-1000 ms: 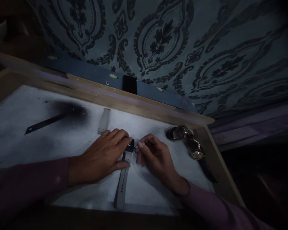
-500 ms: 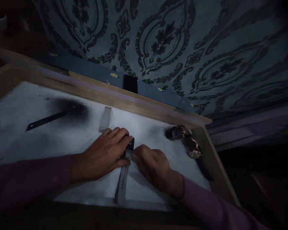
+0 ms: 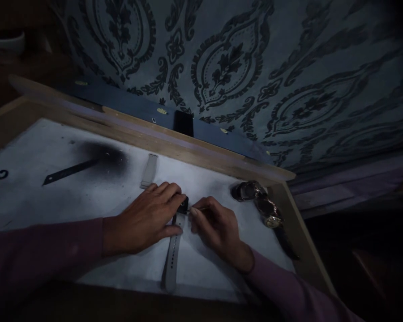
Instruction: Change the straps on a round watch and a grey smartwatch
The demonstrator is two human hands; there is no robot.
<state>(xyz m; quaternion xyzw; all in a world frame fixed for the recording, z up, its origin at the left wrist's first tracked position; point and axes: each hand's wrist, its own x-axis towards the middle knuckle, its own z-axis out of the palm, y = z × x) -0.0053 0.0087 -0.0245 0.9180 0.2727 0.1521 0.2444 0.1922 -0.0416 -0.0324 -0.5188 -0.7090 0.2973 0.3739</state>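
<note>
A smartwatch with a dark square case (image 3: 183,205) lies on the white surface, its light grey strap (image 3: 172,264) running toward me. My left hand (image 3: 147,219) closes over the case, fingers on its far side and thumb near the strap's top. Close on the right, my right hand (image 3: 218,228) pinches a thin, pointed tool (image 3: 201,208), whose tip is at the case's right edge beside the strap joint. What kind of tool it is stays too dark and small to tell. Another grey strap piece (image 3: 149,171) lies beyond my left hand.
Several wristwatches (image 3: 267,208) lie along the tray's right side. A dark flat blade-like strip (image 3: 69,172) and a small black curved piece (image 3: 2,174) are at left. A raised wooden rim (image 3: 134,127) borders the white surface (image 3: 97,205); a black phone-like object (image 3: 183,123) stands behind it.
My right hand has turned and its fingers have opened out, so that the thin tool shows in its pinch. My left hand stays on the watch. The view has shifted slightly.
</note>
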